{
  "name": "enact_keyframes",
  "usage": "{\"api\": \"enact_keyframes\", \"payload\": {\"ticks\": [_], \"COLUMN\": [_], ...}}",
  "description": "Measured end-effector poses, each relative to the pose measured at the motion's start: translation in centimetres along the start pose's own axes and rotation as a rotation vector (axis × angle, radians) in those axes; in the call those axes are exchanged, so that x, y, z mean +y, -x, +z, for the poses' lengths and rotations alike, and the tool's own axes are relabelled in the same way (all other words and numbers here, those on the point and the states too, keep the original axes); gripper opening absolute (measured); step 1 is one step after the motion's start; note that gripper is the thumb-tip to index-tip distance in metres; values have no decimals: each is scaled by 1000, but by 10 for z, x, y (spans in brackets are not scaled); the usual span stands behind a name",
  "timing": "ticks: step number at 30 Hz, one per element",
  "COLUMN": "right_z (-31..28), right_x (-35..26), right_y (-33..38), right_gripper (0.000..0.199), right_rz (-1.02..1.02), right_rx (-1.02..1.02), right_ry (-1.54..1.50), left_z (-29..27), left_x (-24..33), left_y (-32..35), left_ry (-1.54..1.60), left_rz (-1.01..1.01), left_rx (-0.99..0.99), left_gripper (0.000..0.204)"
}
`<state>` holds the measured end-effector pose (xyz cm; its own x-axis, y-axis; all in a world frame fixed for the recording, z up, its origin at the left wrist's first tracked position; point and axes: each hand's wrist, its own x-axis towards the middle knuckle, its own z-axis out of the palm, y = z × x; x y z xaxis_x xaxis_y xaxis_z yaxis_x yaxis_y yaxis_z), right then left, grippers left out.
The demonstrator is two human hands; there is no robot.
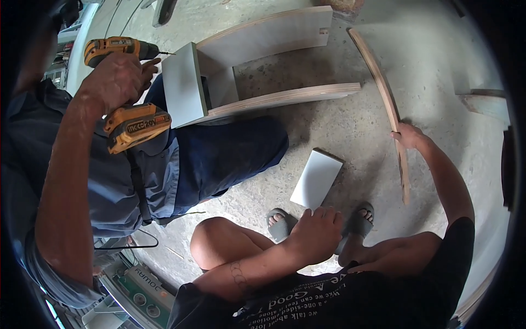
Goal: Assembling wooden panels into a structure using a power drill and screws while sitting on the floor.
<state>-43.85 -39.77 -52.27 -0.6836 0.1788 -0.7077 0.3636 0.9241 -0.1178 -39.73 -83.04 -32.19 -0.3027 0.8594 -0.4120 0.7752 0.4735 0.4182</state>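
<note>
My right hand (410, 135) grips a long, narrow wooden strip (383, 93) around its lower part; the strip stretches away from me across the floor. My left hand (316, 233) is held in front of my body with its fingers curled down; no object shows in it, and the palm is hidden. Just beyond that hand lies a small white board (318, 178). At the left, another person's hand (118, 79) holds a yellow and black cordless drill (118, 48), its bit pointing at the grey end panel (183, 85) of a plywood frame.
Two long plywood sides (285, 98) of the frame extend to the right over the concrete floor (329, 131). The co-worker's dark-trousered leg (235, 153) is close by. A green and grey machine (137, 296) stands at lower left. White panels (487, 107) are at the right rim.
</note>
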Motion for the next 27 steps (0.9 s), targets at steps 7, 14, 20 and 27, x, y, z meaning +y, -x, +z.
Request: {"api": "enact_keyframes", "payload": {"ticks": [7,14,20,27], "right_z": [-1,3,5,6], "right_x": [-10,1,2,2], "right_y": [1,-2,0,2], "right_gripper": [52,48,46,47], "right_rz": [-18,-66,-76,-85], "right_rx": [-14,-14,7,13], "right_ry": [-22,-55,-82,-90], "left_z": [2,-2,0,-3], "left_x": [1,6,9,12], "left_y": [4,0,-1,-3], "left_ry": [35,35,21,28], "left_rz": [-30,-39,-44,-50], "left_rx": [-3,-32,-37,-62], "left_gripper": [47,50,50,47]}}
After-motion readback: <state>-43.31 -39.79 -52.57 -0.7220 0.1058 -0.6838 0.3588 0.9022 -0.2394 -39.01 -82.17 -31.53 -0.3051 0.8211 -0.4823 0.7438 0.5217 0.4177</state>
